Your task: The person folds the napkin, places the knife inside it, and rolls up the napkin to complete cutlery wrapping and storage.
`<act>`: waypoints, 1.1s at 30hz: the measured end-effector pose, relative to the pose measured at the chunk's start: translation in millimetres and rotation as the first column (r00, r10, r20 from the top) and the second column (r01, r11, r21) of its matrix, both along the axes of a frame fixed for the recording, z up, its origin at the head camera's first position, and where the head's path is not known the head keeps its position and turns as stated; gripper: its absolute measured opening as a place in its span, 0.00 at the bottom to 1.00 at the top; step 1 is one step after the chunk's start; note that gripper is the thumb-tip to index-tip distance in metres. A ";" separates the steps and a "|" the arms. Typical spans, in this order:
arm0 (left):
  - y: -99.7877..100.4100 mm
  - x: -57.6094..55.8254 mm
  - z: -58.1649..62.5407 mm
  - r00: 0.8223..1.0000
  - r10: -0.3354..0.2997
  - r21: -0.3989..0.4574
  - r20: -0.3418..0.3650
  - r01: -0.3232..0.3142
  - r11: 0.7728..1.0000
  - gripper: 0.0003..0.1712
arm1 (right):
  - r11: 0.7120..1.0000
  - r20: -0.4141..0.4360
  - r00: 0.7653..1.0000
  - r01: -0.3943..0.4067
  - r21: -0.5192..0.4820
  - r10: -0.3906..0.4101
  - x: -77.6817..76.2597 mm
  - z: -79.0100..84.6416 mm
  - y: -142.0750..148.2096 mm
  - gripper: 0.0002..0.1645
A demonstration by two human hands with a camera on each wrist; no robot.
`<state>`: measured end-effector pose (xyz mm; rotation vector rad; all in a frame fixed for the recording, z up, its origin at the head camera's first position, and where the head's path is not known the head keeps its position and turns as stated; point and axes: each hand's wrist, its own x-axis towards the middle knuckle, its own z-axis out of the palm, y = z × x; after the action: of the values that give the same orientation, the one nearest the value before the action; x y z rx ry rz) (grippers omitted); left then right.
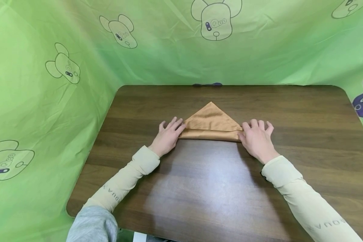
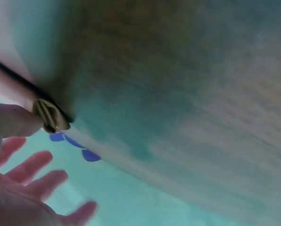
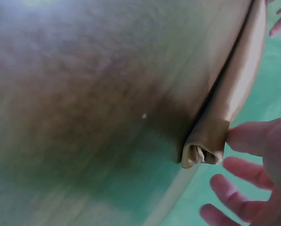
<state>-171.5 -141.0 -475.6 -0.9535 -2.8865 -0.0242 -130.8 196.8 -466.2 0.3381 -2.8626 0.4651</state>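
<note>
An orange-brown satin cloth (image 1: 212, 117) lies on the wooden table (image 1: 199, 188), its far part a triangle pointing away from me and its near edge rolled into a flat band. At the band's left end my left hand (image 1: 167, 137) pinches the cloth between thumb and index finger, the other fingers spread. My right hand (image 1: 258, 139) grips the opposite end in the same way. In the right wrist view the roll's open end (image 3: 204, 155) shows curled layers beside the right thumb. The left wrist view shows the roll's other end (image 2: 51, 115) against the left thumb.
Green curtain sheets (image 1: 169, 64) printed with cartoon heads hang behind the table and to its left. The tabletop's far edge has rounded corners. Below the near edge, a white object (image 1: 139, 237) partly shows.
</note>
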 end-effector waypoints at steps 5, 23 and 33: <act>-1.5 12.5 1.2 0.997 -0.023 -0.098 -0.074 0.015 0.995 0.40 | 0.985 -0.206 0.968 -0.117 0.125 0.141 6.2 -7.8 3.9 0.15; -0.7 18.3 -10.8 0.969 -0.086 -0.175 -0.232 0.045 0.983 0.31 | 0.943 -0.219 0.941 -0.194 0.269 0.256 19.0 -18.1 10.0 0.22; -6.4 16.0 -8.5 0.982 -0.102 -0.101 -0.156 0.086 0.991 0.29 | 0.941 -0.233 0.927 -0.238 0.240 0.293 19.0 -18.2 9.5 0.13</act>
<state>-155.6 -147.4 -484.2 -1.0549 -2.7142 0.1750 -111.8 206.3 -484.4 0.7739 -2.6123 0.1467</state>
